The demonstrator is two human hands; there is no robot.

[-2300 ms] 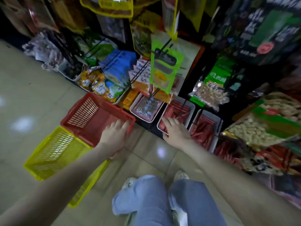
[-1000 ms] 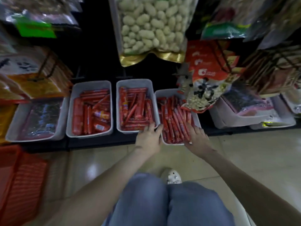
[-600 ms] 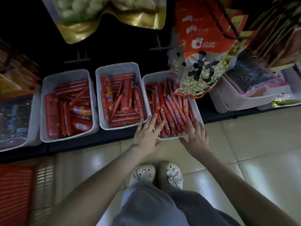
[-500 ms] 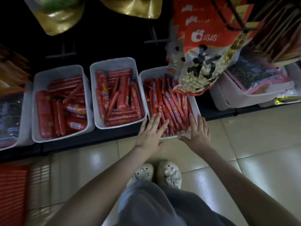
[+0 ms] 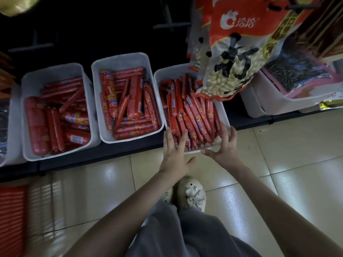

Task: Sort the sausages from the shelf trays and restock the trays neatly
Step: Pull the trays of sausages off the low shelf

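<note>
**Both hands laid on the right-hand sausage tray**

The fingers (image 5: 182,140) of the left hand (image 5: 174,151) are held straight and spread. They lie flat across the front rim of the right tray (image 5: 170,73) and on the near ends of the sausages (image 5: 193,115), and nothing is gripped. The right hand (image 5: 225,147) is set against the tray's front right corner with relaxed fingers and the thumb stretched along the rim. Whether that thumb is hooked under the lip cannot be made out in the dim light.

The tray sits on the low shelf (image 5: 92,158), rightmost of three, its back part hidden under a hanging snack bag (image 5: 232,67). The sausages are packed lengthwise. They are judged to be light singly, firm but bendable, and slick in their film, so a loose handful would probably slide apart. The full tray is likely heavy, and is best taken by both front corners or side walls.

A second ago the left hand rested at the gap beside the middle tray (image 5: 120,60). It has since been shifted fully onto the right tray.
</note>
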